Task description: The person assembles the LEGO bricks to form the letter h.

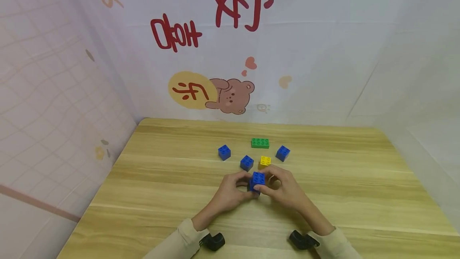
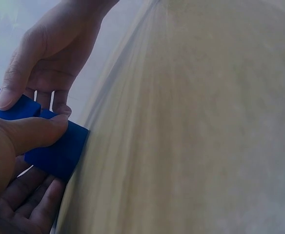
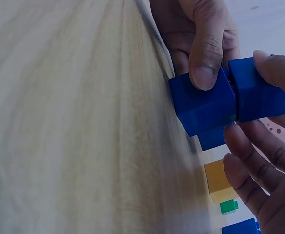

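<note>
My left hand [image 1: 231, 192] grips a blue building brick [image 2: 64, 152] low at the table, its thumb against one side. Just over it, my right hand [image 1: 286, 189] pinches a second blue brick [image 1: 258, 177] between thumb and fingers. In the right wrist view this upper brick [image 3: 257, 91] sits against the studded top of the lower brick [image 3: 203, 103], slightly askew, with a narrow gap and part of a stud showing between them. Beyond the hands lies a yellow brick [image 1: 265, 161], close to the right fingers, and another blue brick [image 1: 246, 163] is left of it.
Farther back on the wooden table [image 1: 172, 187] are a long green brick [image 1: 260, 143], a blue brick [image 1: 224, 152] on the left and a blue brick [image 1: 282, 153] on the right. A printed white cloth [image 1: 316, 59] hangs behind the table, with more cloth at both sides.
</note>
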The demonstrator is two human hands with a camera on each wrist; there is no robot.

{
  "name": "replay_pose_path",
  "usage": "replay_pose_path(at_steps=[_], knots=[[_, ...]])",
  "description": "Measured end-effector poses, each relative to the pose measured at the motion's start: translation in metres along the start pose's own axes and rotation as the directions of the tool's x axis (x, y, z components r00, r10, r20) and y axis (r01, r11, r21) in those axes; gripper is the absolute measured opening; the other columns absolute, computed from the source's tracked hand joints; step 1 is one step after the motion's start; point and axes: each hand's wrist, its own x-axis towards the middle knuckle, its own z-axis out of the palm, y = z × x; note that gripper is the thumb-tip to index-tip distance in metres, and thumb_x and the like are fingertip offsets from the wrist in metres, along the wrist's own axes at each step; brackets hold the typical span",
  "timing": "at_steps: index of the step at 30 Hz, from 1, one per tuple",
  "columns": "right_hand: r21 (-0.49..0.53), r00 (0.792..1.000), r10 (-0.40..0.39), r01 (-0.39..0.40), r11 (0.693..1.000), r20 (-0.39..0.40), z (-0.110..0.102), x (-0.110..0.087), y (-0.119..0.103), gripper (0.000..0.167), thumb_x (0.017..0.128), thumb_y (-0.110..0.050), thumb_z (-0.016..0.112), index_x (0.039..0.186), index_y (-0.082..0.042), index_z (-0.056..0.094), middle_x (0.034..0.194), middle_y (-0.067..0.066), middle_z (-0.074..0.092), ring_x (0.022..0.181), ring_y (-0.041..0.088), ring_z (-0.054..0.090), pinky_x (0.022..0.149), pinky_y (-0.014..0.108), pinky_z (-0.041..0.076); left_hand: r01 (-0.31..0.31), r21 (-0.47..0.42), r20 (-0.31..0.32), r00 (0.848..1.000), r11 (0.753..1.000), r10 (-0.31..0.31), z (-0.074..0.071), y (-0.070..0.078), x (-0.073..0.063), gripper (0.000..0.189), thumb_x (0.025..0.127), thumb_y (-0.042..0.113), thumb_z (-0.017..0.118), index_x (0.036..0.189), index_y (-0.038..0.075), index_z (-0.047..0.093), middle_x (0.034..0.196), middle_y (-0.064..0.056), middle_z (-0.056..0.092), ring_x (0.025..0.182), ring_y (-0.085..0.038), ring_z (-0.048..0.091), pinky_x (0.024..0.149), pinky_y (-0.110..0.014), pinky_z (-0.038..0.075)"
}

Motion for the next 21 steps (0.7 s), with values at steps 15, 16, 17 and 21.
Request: replay_pose_path(at_steps=[15,16,17,21], knots=[[-0.026,0.998,-0.071,0.071,0.997,-0.001,0.0009,-0.0016,0.0,0.027,0.089,-0.022,0.082,0.113,-0.024,0.068,0.092,-0.013,0.066,0.079,0.015,0.064,0.069,0.028,0.059,0.002,-0.003,0.0,1.0,1.0,-0.002,0.0016,-0.0042,0.0005,0.034,0.084,0.018,0.086,0.115,0.019,0.073,0.119,-0.002,0.074,0.109,-0.017,0.073,0.095,-0.025,0.059],[-0.031,0.997,-0.078,0.077,0.997,-0.002,0.0007,-0.0014,-0.0002,0.027,0.089,-0.021,0.082,0.113,-0.024,0.068,0.092,-0.013,0.065,0.079,0.015,0.064,0.068,0.028,0.058,0.0,-0.002,-0.002,1.0,1.0,0.0,0.0016,-0.0039,0.0006,0.034,0.084,0.018,0.086,0.115,0.018,0.073,0.119,-0.002,0.074,0.109,-0.018,0.073,0.095,-0.026,0.059],[-0.033,0.997,-0.081,0.08,0.996,-0.003,0.0005,-0.001,-0.0003,0.027,0.089,-0.021,0.082,0.113,-0.024,0.069,0.092,-0.013,0.065,0.078,0.016,0.063,0.068,0.027,0.058,-0.002,-0.001,-0.003,1.0,1.0,0.002,0.0015,-0.0037,0.0007,0.034,0.084,0.018,0.087,0.114,0.019,0.073,0.118,-0.002,0.074,0.108,-0.018,0.073,0.095,-0.026,0.059],[-0.033,0.998,-0.064,0.064,0.997,0.007,-0.0007,0.0001,-0.0001,0.028,0.09,-0.022,0.081,0.114,-0.025,0.069,0.092,-0.013,0.066,0.079,0.015,0.063,0.068,0.027,0.058,-0.002,0.005,-0.006,1.0,1.0,0.002,0.0011,-0.0032,0.0007,0.033,0.084,0.018,0.087,0.114,0.018,0.073,0.118,-0.002,0.074,0.108,-0.018,0.073,0.095,-0.026,0.059]])
